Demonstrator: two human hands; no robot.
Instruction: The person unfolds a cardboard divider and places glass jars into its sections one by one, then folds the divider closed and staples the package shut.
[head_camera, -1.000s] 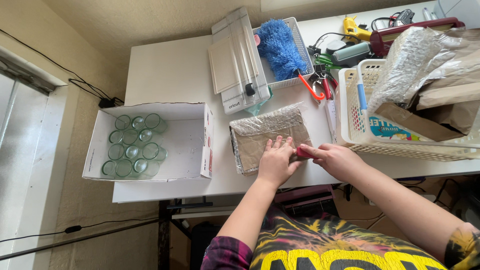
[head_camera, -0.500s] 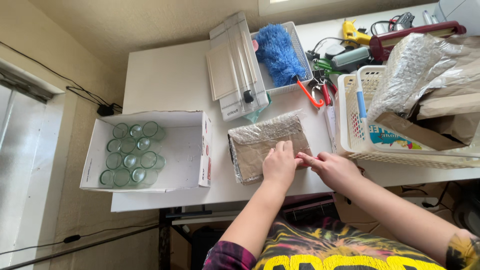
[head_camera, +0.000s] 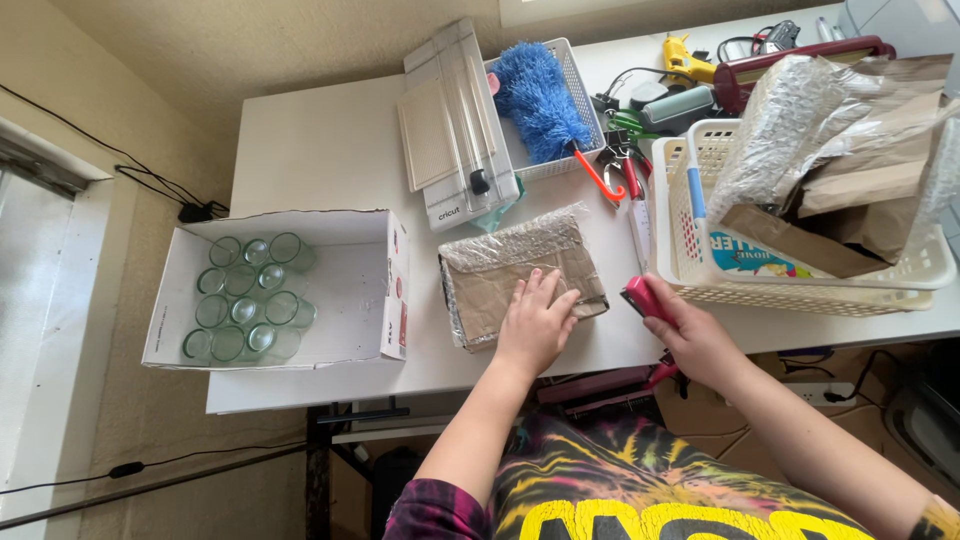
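One bubble-wrapped parcel (head_camera: 520, 275), near table (head_camera: 320, 150) edge, centre: left hand (head_camera: 535, 322) flat and open on it. Right hand (head_camera: 690, 335) grips red tape dispenser (head_camera: 642, 298), just right. Best handling: press firmly, keep wrap taut.

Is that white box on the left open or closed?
Open: the white box has no lid on top, and the glass jars standing inside it are visible.
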